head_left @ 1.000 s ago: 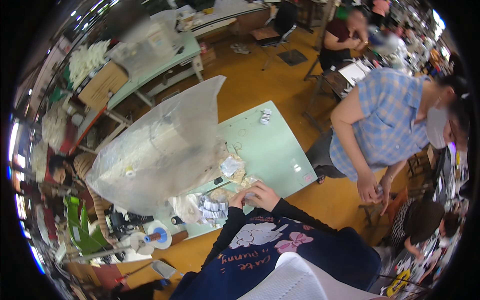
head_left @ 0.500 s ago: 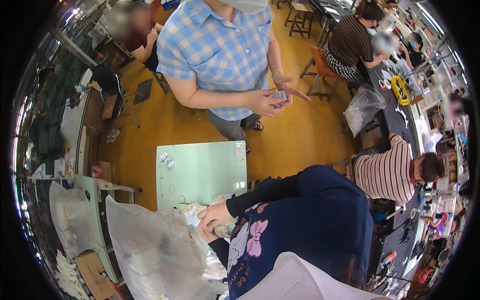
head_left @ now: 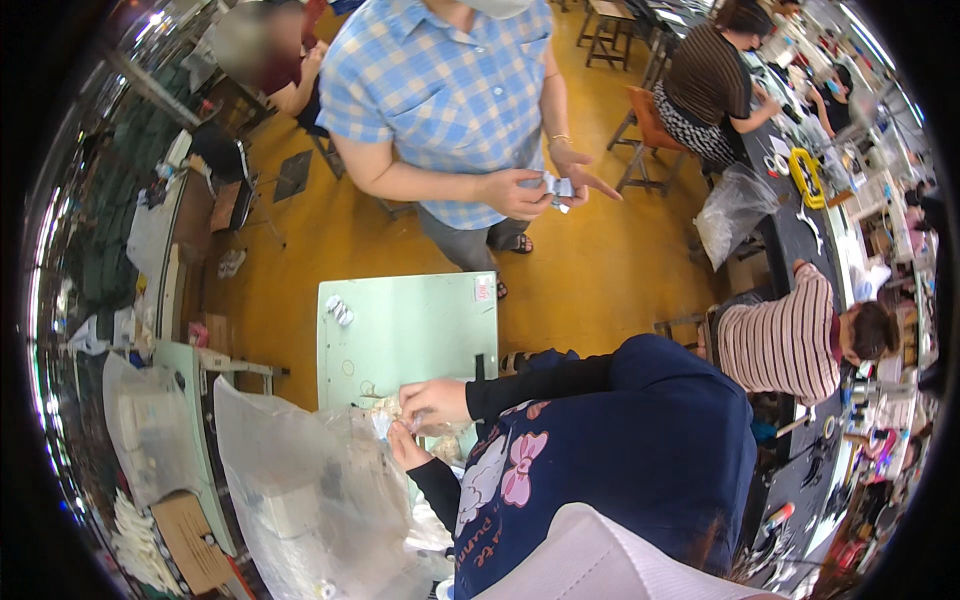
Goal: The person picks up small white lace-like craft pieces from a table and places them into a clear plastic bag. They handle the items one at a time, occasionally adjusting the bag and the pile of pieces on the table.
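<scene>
Over the table (head_left: 420, 320), both hands (head_left: 440, 400) (head_left: 406, 447) curl inward.

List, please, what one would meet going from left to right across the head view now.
Cardboard box → large plastic bag → right hand → pink bow on the shirt → smaller plastic bag → yellow tray.
</scene>
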`<state>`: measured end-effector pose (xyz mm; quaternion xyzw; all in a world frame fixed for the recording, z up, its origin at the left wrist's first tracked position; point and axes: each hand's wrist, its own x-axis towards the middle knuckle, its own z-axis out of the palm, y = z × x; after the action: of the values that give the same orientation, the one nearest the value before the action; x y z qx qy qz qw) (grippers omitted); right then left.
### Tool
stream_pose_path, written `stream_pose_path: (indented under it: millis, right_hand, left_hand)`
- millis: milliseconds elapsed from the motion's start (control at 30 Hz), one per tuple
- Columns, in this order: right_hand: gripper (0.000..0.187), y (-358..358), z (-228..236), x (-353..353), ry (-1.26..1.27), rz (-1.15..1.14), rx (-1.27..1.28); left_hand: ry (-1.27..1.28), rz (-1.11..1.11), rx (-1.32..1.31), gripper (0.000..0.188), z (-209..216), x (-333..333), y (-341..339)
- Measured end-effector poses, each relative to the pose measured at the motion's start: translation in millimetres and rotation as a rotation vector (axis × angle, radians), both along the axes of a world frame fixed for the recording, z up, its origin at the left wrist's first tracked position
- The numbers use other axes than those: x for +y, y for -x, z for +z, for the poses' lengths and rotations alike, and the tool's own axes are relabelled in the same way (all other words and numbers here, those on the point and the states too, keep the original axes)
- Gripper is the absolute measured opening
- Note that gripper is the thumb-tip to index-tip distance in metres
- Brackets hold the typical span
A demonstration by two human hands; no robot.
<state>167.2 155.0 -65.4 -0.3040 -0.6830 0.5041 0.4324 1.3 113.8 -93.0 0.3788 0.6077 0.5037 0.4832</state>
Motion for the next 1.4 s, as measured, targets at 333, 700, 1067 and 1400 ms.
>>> stream_pose_path:
  millis: [333, 700, 1067, 1400]
  right_hand:
    - [0.020, -11, 50, 11, -0.159, 0.083, 0.120]
    - [0.010, -1, 32, 8, -0.344, -0.143, -0.161]
    - [0.015, -2, 50, 7, 0.046, -0.010, 0.070]
    - [0.010, -53, 102, 44, -0.225, -0.403, -0.001]
  left_hand:
    - [-0.161, 0.063, -0.380, 0.045, 28, 11, -10]
    - [-0.137, 0.229, 0.090, 0.034, 29, 4, -5]
    - [-0.252, 0.109, -0.088, 0.042, 18, -8, -1]
    - [-0.046, -0.469, -0.349, 0.016, 66, -9, -66]
